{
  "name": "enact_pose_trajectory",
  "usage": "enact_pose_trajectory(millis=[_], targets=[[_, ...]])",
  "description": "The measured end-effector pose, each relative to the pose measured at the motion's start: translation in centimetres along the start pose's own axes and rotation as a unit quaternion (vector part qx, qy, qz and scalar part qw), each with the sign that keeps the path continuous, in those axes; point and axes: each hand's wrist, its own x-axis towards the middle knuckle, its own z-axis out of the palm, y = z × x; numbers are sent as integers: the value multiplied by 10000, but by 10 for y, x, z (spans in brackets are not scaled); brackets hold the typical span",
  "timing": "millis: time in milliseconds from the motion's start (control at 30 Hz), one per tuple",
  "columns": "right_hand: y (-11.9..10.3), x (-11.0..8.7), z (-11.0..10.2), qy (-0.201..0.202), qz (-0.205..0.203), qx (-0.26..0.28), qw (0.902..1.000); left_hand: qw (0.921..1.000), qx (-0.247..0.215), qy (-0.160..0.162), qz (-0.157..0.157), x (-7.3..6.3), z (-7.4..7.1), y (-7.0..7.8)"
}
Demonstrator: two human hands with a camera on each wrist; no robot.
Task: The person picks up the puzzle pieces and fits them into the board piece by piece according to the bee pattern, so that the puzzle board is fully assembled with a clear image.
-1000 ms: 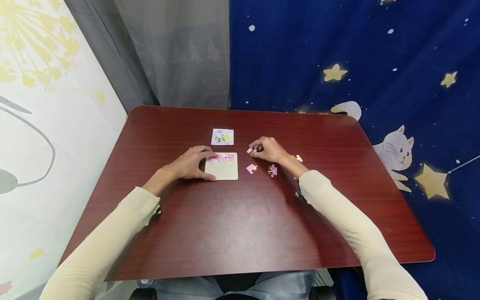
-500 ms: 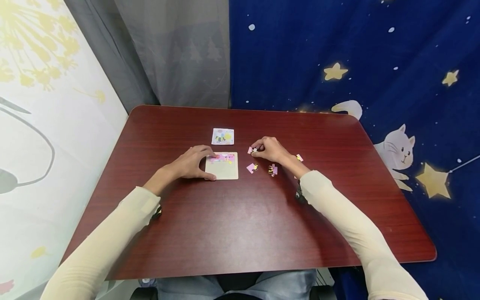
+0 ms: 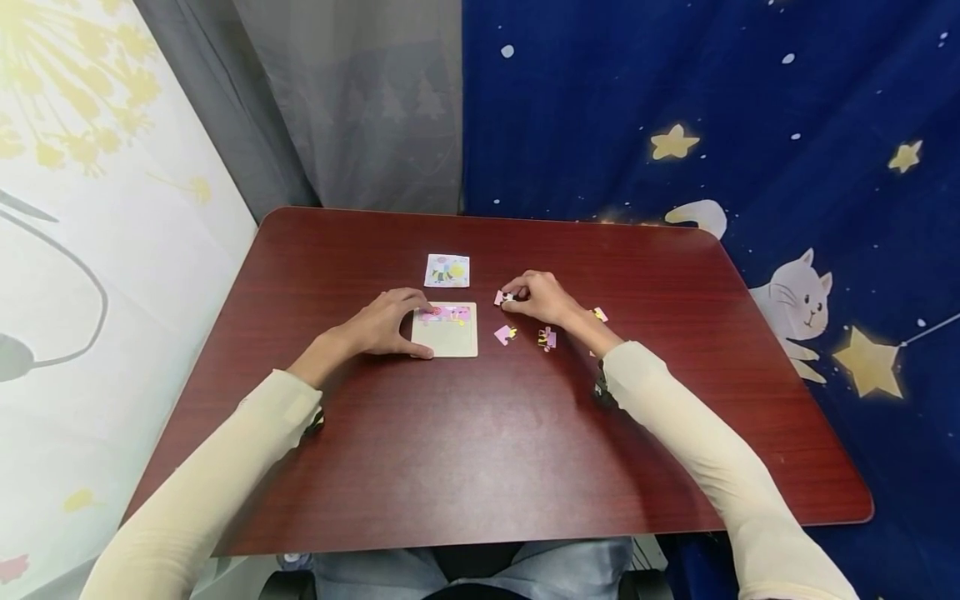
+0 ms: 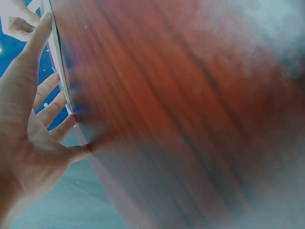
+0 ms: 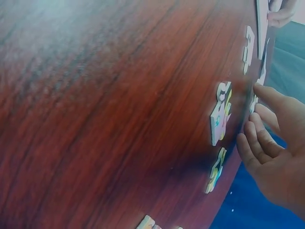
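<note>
A square puzzle tray (image 3: 446,340) lies on the table, with pink pieces fitted along its far side. My left hand (image 3: 386,323) rests at the tray's left side, thumb on the near edge and fingers on the far left part. Fingers and thumb look fairly straight and spread in the left wrist view. To the right of the tray, my right hand (image 3: 542,297) pinches a small pink, white and black puzzle piece (image 3: 501,297) at the tabletop. In the right wrist view, the fingers partly hide this puzzle piece (image 5: 253,104).
Loose puzzle pieces lie right of the tray: a pink and yellow piece (image 3: 506,334), a purple piece (image 3: 547,337) and another piece (image 3: 599,314) beyond my right wrist. A bee picture card (image 3: 447,271) lies behind the tray. The dark red table (image 3: 480,450) extends towards me.
</note>
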Motion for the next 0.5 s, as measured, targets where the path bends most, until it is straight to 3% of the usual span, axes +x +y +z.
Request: enact_pose_trajectory(millis=[500], targets=[[-20,-1,2,-182,-394,126,9990,9998,26,110,160,1,0,0]])
